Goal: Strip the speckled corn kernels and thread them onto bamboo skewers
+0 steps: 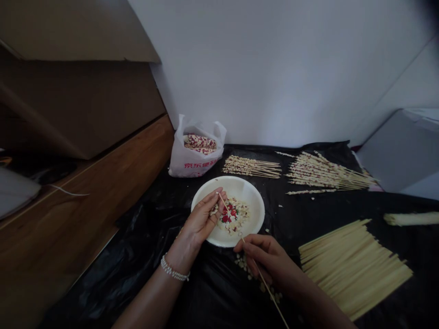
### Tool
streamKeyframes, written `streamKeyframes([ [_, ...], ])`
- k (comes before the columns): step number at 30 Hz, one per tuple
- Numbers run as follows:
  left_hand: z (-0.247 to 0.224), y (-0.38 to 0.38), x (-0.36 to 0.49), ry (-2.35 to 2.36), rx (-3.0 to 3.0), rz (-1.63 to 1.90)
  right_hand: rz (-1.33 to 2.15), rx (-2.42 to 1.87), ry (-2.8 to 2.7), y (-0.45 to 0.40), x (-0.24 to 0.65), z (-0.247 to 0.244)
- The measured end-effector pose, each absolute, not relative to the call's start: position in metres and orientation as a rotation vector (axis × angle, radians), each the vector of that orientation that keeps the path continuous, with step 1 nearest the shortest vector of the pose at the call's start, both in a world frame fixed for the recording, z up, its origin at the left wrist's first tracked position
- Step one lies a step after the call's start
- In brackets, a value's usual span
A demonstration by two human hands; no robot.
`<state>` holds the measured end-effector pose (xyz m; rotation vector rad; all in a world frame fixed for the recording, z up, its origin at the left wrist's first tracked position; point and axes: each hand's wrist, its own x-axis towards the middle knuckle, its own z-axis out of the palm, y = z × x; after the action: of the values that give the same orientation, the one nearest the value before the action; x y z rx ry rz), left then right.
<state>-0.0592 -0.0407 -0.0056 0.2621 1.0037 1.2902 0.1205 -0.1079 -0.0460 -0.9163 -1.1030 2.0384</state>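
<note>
My right hand (pixel 265 256) is closed round a thin wooden skewer (pixel 270 292) that slants up and left over a white bowl (pixel 255 201). One pale corn kernel (pixel 240 234) appears to sit on the skewer just above my right fingers. At the skewer's upper tip, my left hand (pixel 206 214) pinches what looks like a small white kernel (pixel 217 193) between thumb and fingertips. Loose cream and dark red kernels (pixel 236 224) lie in the bowl, whose bottom bears a red flower print. A beaded bracelet circles my left wrist.
Behind the bowl stands a plastic bag (pixel 180 160) of speckled corn cobs (pixel 202 141). Kernel-threaded skewers lie in a small pile (pixel 250 167) and a larger one (pixel 318 171). Bare skewers (pixel 353 269) and a stripped cob (pixel 411 219) are on the right. Black plastic sheeting (pixel 137 274) covers the floor.
</note>
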Motion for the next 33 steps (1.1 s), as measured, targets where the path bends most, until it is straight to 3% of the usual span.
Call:
streamKeyframes([
  [33, -0.0151, -0.0391, -0.0583, 1.026, 0.369, 1.32, 2.093, -0.885, -1.037, -0.1095, 0.1163, -0.0444],
])
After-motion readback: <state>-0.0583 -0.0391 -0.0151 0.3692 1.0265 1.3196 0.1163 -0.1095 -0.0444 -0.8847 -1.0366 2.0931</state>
